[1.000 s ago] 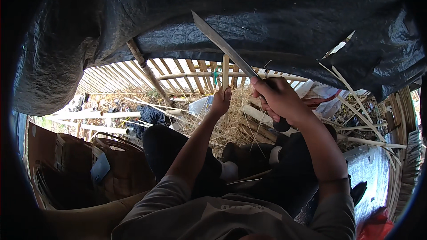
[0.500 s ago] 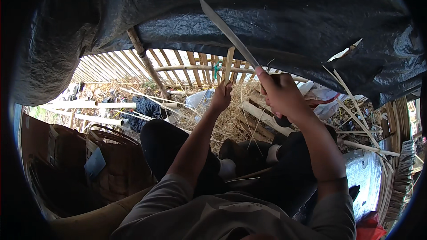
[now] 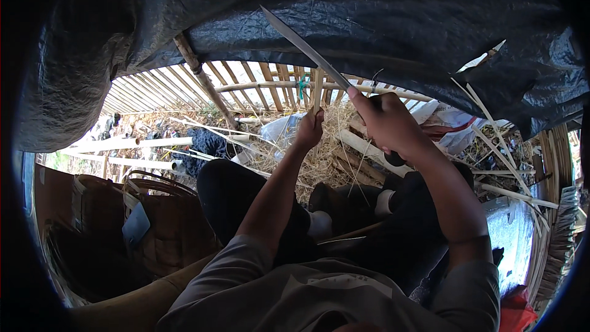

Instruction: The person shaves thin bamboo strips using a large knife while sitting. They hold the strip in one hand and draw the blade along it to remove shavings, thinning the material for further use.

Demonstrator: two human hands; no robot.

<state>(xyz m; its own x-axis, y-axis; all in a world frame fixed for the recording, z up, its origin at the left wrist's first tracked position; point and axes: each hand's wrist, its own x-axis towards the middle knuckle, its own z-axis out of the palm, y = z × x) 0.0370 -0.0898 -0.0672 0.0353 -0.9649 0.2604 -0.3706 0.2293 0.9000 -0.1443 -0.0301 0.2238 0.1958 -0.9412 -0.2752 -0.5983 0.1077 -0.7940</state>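
Observation:
My left hand (image 3: 310,128) is closed around the lower end of a short, pale bamboo strip (image 3: 318,91), which stands nearly upright. In my right hand (image 3: 392,124) is the handle of a long machete (image 3: 302,44), its dark handle end showing below my fingers. The blade slants up and to the left, passing across the top of the strip. Whether its edge touches the strip I cannot tell.
Black plastic sheeting (image 3: 246,37) hangs low ahead, above a bamboo slat fence (image 3: 246,89). Thin shavings (image 3: 335,129) and cut bamboo lengths (image 3: 362,150) lie beyond my feet. Woven baskets (image 3: 166,221) stand at left; bamboo poles (image 3: 147,142) lie past them.
My right hand has brought the machete slightly down and left, so the blade is now closer to the strip's top. My left hand keeps its hold on the strip.

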